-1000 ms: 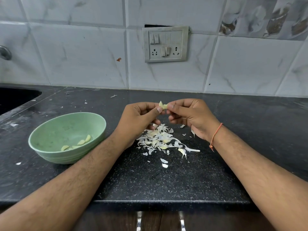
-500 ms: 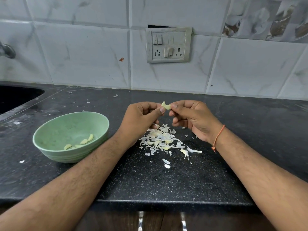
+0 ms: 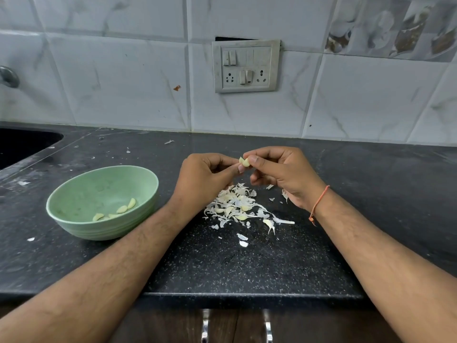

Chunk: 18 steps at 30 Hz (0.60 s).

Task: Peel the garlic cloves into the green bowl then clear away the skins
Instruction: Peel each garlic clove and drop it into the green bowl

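Hands (image 3: 243, 173) pinch garlic clove (image 3: 244, 161); no writing.

I can read no text, label, brand or number anywhere in front of me. The switch and socket plate (image 3: 246, 66) on the tiled wall carries no lettering that I can make out, and the green bowl (image 3: 74, 194) beside my arm is plain.
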Each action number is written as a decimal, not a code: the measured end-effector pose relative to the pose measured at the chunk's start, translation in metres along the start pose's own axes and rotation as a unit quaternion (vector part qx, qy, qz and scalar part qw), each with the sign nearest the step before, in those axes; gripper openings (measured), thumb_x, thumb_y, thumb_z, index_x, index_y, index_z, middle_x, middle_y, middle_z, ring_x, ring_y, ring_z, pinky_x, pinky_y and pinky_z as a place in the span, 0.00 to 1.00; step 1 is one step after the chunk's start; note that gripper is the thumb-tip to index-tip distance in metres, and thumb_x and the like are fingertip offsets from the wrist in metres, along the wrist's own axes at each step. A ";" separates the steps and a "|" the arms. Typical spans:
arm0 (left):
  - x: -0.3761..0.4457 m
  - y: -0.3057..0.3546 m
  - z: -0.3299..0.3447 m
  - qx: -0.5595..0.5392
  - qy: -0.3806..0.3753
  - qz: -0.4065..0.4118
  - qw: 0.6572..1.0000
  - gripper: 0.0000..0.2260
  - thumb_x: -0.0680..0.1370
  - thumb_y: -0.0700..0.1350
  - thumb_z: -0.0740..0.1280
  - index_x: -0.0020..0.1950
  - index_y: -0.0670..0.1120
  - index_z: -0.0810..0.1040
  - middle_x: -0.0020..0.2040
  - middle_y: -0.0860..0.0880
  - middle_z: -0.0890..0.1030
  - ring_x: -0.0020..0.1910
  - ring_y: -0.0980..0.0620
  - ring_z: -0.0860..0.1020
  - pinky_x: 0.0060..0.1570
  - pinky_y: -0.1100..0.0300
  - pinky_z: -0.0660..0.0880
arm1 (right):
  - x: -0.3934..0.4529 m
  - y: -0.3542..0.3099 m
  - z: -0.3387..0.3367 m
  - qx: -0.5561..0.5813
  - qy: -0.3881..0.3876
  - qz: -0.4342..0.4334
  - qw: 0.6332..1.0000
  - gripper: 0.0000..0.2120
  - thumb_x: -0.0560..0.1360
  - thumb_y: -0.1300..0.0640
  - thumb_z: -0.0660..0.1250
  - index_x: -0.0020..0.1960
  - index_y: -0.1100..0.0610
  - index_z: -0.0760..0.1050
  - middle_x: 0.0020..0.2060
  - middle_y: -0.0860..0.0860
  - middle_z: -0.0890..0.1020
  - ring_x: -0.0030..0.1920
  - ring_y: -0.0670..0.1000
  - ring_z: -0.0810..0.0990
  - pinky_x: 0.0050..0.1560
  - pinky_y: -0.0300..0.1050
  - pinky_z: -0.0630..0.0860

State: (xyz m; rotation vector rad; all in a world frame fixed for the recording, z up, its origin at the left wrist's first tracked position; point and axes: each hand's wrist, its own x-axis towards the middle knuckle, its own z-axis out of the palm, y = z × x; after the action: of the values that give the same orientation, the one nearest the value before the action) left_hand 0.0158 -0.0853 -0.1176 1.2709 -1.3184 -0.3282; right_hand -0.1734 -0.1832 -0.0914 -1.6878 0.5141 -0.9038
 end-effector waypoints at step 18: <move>-0.035 0.111 -0.102 0.201 0.070 0.008 0.977 0.03 0.79 0.50 0.76 0.49 0.55 0.90 0.39 0.58 0.87 0.27 0.65 0.77 0.33 0.65 0.75 | -0.006 -0.078 0.089 -0.040 0.013 -0.041 0.998 0.06 0.78 0.54 0.77 0.52 0.55 0.87 0.42 0.50 0.87 0.33 0.47 0.76 0.26 0.39 0.68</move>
State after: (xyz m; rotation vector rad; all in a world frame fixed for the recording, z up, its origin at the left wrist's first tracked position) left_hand 0.0396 0.0327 -0.0207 1.5873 -1.3119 0.0453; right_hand -0.1163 -0.1002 -0.0288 -1.7830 0.5065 -0.9761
